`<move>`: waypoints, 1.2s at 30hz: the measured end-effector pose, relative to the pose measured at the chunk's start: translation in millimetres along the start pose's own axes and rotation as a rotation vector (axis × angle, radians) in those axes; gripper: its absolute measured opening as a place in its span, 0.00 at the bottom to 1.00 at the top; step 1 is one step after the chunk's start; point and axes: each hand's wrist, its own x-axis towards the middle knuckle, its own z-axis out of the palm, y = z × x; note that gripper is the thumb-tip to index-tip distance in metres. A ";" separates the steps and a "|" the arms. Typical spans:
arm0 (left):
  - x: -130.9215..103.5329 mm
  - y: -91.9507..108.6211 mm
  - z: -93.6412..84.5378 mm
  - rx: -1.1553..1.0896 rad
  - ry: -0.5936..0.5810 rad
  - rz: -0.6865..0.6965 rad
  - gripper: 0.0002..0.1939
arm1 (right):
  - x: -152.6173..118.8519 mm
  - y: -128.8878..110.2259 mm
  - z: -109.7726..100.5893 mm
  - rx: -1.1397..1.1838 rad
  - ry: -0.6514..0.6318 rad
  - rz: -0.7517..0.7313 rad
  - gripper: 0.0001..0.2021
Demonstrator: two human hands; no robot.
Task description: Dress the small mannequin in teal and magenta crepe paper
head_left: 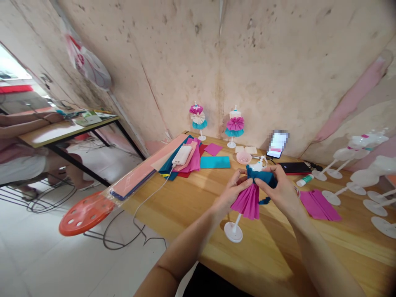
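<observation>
Two-handed, pinches dark blue paper [266, 177] with left fingers [246, 182] and right fingers [262, 184], both nearly closed, against the white dress form [256, 166], near right on the desk [194, 192]. Could tear or skew if tugged unevenly; could crumple the magenta skirt [248, 202] below if pressed low.

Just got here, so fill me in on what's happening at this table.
The person's left hand and right hand pinch dark teal crepe-like paper around the upper part of a small white dress-form stand, above its pleated magenta skirt. Two small forms in ruffled dresses stand by the wall, and several bare-looking white stands are at the right. At another table, a second person sits with their arms resting on top.
</observation>
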 end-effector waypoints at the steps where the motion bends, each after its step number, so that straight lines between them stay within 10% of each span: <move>1: -0.3 -0.3 0.4 0.003 -0.001 0.006 0.17 | -0.2 -1.5 -1.3 0.012 -0.001 0.000 0.20; 36: 1.4 -21.0 2.5 0.311 0.114 0.141 0.18 | 2.3 7.5 10.2 -0.054 0.172 0.012 0.13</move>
